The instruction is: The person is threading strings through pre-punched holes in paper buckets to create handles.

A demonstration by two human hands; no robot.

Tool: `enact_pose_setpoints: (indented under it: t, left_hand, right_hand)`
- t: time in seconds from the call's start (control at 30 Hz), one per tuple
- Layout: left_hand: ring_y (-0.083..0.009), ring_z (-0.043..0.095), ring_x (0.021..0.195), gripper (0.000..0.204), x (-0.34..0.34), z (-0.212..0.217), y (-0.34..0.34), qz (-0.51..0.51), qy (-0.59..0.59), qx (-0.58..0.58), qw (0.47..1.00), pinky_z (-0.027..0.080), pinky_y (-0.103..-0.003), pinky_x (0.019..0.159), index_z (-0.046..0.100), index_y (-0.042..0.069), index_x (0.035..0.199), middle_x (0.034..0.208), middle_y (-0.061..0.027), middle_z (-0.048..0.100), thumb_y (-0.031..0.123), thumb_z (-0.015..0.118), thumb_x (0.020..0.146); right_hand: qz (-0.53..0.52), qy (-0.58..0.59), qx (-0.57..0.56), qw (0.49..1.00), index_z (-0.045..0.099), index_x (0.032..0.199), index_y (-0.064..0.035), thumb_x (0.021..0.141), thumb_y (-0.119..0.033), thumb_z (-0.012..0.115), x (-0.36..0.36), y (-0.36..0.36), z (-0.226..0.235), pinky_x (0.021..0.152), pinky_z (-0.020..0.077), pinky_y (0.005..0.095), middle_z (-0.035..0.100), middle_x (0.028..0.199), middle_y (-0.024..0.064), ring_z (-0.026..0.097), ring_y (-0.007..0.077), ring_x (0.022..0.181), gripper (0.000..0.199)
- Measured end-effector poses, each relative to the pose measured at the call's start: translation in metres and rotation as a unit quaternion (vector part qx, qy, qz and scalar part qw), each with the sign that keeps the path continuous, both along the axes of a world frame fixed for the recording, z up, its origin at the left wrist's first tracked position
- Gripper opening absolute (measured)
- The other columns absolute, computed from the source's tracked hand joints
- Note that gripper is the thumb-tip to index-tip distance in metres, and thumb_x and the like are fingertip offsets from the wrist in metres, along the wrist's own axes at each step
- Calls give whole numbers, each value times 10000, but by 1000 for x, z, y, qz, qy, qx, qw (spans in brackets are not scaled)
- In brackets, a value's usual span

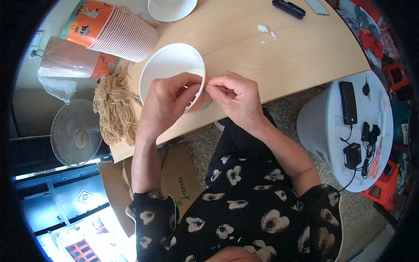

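Observation:
A large paper bucket (162,63), white inside with some orange on its outer wall, stands tilted toward me near the table's front edge. My left hand (168,98) reaches over its mouth, the fingers closed on the rim's right side. Just outside that rim my right hand (238,97) is closed in a pinch, its fingertips against the bucket's edge. Whatever lies between those fingertips is too small to make out. A bundle of tan twisted cords (115,109) hangs over the table's edge left of the bucket.
Stacked orange paper buckets (124,32) lie at the far left, beside another stack (72,59) in clear plastic. A white bowl (172,8), white scraps (262,29) and a black stapler-like object (289,8) lie on the table (244,56). Right, a white tub (321,118) bears cables and scissors (374,163).

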State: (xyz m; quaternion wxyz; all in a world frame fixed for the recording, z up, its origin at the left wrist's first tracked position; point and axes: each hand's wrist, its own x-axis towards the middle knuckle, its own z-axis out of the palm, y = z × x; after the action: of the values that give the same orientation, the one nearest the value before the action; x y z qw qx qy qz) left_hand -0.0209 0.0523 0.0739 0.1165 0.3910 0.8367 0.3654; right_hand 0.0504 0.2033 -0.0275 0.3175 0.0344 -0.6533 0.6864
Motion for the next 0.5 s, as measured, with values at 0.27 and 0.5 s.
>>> enact_pose_setpoints:
  t: [0.27,0.5]
  left_hand:
    - [-88,662,668,73,-1,-2,-1,2,18,22,1000,529,-243,604,688,-23,938,738,-70,708,34,673,894]
    - [-149,692,830,68,-10,-8,-4,16,16,176,984,550,-265,701,661,-14,899,947,-113,720,50,677,882]
  right_hand:
    - [88,-40,-44,994,694,954,40,897,-58,718,4,5,11,625,508,213,687,810,45,652,77,737,116]
    - [122,-92,-8,988,666,1175,23,966,-87,654,9,32,47,652,472,195,634,809,-20,536,25,708,237]
